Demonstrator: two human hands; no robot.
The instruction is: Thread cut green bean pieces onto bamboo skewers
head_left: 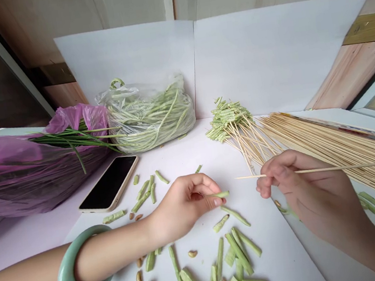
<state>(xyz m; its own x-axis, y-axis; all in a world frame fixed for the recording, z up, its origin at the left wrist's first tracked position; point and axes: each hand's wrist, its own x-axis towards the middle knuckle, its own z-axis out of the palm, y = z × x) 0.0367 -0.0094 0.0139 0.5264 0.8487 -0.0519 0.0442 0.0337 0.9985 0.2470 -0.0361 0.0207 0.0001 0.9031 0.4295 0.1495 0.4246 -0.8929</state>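
Note:
Between the thumb and fingers of my left hand [189, 203] is a short green bean piece [221, 195], its end poking out to the right. My right hand [315, 192] pinches a thin bamboo skewer [338, 168], held nearly level with its tip pointing left toward the bean piece. A gap separates the tip from the bean. Below my hands, several cut bean pieces [238, 252] and a few loose brown bean seeds [192, 253] lie on white paper [276, 249]. A green bangle [66, 273] circles my left wrist.
Behind my right hand lies a pile of bare skewers [331, 143], beside a bundle of skewers tipped with bean pieces [228, 116]. A clear bag of long beans [151, 115], a purple bag [32, 176] with green stalks and a phone [108, 184] occupy the back left.

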